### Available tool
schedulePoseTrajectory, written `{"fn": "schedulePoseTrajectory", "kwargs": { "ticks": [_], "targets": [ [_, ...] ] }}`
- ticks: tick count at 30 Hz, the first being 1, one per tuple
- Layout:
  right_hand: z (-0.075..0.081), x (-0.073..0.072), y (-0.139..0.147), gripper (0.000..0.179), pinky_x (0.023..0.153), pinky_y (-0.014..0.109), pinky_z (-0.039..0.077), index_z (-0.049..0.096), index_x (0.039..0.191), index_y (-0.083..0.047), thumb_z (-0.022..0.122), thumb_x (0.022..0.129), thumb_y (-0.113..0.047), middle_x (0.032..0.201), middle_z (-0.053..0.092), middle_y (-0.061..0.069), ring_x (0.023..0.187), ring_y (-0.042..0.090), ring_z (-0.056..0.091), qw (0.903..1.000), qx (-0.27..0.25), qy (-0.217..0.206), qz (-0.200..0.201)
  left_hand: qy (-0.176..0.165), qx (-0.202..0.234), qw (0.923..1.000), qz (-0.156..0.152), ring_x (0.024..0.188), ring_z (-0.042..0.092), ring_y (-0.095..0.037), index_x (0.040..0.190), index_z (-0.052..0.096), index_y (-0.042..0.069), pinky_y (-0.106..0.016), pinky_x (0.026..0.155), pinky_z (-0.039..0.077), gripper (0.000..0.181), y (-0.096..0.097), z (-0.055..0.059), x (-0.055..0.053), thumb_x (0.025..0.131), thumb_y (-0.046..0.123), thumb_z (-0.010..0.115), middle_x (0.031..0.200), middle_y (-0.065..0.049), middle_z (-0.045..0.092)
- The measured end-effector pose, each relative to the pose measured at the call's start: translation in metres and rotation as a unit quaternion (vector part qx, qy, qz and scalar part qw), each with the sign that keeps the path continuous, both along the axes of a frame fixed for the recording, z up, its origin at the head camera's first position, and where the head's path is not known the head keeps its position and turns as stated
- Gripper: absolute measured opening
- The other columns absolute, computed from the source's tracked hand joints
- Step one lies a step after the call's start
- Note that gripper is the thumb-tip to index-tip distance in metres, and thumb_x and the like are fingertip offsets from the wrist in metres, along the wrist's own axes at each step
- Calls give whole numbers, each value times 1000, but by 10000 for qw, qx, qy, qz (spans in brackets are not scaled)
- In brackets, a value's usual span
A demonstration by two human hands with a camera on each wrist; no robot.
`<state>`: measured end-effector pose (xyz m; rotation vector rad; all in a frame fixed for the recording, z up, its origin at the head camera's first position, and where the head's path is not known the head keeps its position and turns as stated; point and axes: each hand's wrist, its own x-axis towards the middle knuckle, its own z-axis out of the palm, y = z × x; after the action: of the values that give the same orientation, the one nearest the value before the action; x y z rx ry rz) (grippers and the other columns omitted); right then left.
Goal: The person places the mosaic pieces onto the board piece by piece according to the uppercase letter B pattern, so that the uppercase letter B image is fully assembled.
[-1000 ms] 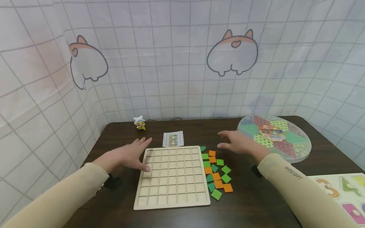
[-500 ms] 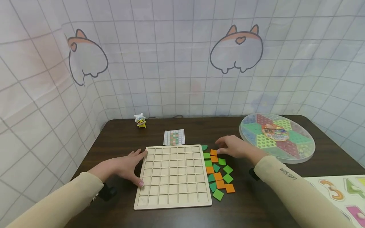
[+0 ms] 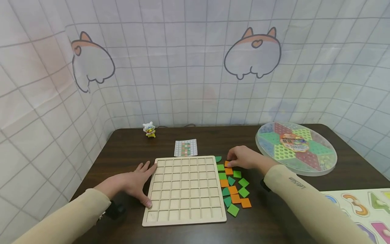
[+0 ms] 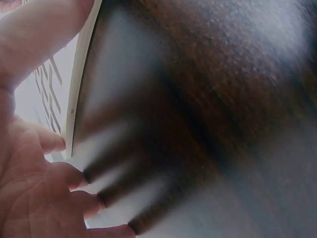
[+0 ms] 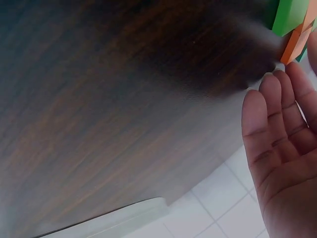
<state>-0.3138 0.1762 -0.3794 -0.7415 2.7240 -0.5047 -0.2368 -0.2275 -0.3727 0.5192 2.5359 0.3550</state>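
A pale wooden grid board lies flat on the dark table. My left hand rests at its left edge, fingers spread, thumb and index finger touching the rim; in the left wrist view the other fingertips reach down to the tabletop. To the board's right, my right hand pinches a small orange square tile at the far end of the loose tiles. Part of that tile is hidden by the thumb. Nearby lie several orange squares, light green squares and dark green rounded pieces.
Behind the board lies a printed grid card with a coloured pattern. A small figurine stands at the back left. A round, clear-lidded game box sits at the back right, and a number puzzle board at the right edge.
My right hand has come down and left onto the far orange tile and closed its fingertips there. My left hand has lowered onto the board's left edge.
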Motion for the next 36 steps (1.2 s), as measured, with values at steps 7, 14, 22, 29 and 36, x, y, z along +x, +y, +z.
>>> {"fn": "schedulePoseTrajectory", "kwargs": {
  "ticks": [7, 14, 22, 29, 36],
  "targets": [
    [-1, -2, -4, 19, 76, 33, 54, 71, 101, -6, 75, 95, -24, 88, 69, 3, 75, 14, 58, 9999, 11, -47, -153, 45, -81, 10000, 14, 152, 1, -59, 163, 8, -1, -76, 111, 25, 137, 0, -1, 1, 69, 51, 93, 166, -36, -1],
    [-1, -4, -6, 15, 73, 31, 53, 70, 97, -8, 74, 96, -22, 85, 68, 2, 72, 14, 56, 9998, 33, -23, -177, 37, -100, 9999, 32, 153, 1, -59, 163, 7, 0, -78, 111, 23, 138, 0, -2, -1, 69, 53, 92, 167, -36, 0],
    [-4, -5, -1, 12, 79, 35, 54, 70, 106, -9, 72, 97, -17, 92, 69, 2, 79, 15, 58, 10000, -39, -42, -50, 43, -121, 9999, 31, 152, -1, -60, 163, 6, -1, -80, 110, 20, 138, 1, -2, 0, 69, 50, 93, 166, -37, 0],
    [-5, -5, 2, 18, 82, 37, 55, 69, 106, -6, 78, 92, -14, 94, 66, 5, 84, 18, 57, 9998, -21, -71, -160, 47, -152, 9999, 50, 153, 0, -59, 163, 6, -1, -78, 111, 21, 138, 1, -2, 1, 69, 52, 93, 166, -36, 0],
    [-5, -5, 2, 13, 84, 37, 56, 68, 104, -6, 74, 95, -12, 96, 68, 5, 84, 17, 59, 9998, 33, 32, -195, 78, -191, 9998, 42, 153, 1, -59, 163, 7, -2, -78, 111, 21, 137, 2, 2, 3, 70, 51, 93, 166, -36, 1]
  ]
}}
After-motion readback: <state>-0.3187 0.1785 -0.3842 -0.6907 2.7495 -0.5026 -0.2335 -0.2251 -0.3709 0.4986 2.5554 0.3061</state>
